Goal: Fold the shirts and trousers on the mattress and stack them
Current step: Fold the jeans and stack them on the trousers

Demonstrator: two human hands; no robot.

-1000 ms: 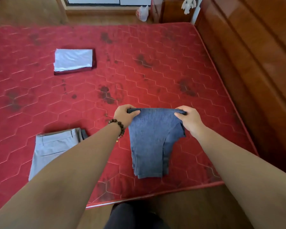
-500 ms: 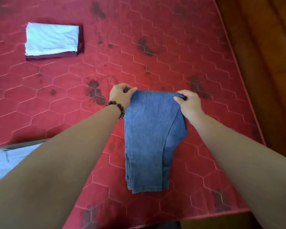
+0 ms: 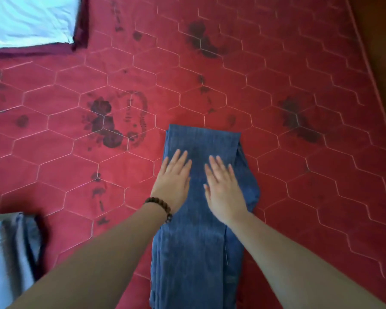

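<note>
blue trousers [image 3: 201,219] lie in a long folded strip on the red mattress [image 3: 299,197], near its front edge.

both hands lie flat on top of them, the left hand [image 3: 173,181] and the right hand [image 3: 223,192] side by side, fingers [image 3: 214,166] straight and a little apart, pressing the cloth and gripping nothing. a bit of cloth bulges out on the right side of the strip. if the hands push too hard or slide, the layers could slip and the fold could go crooked. the stack [image 3: 31,23] sits far off at the top left, so the fold could fall open when carried there. grey trousers [image 3: 9,253] wait at the left.
</note>
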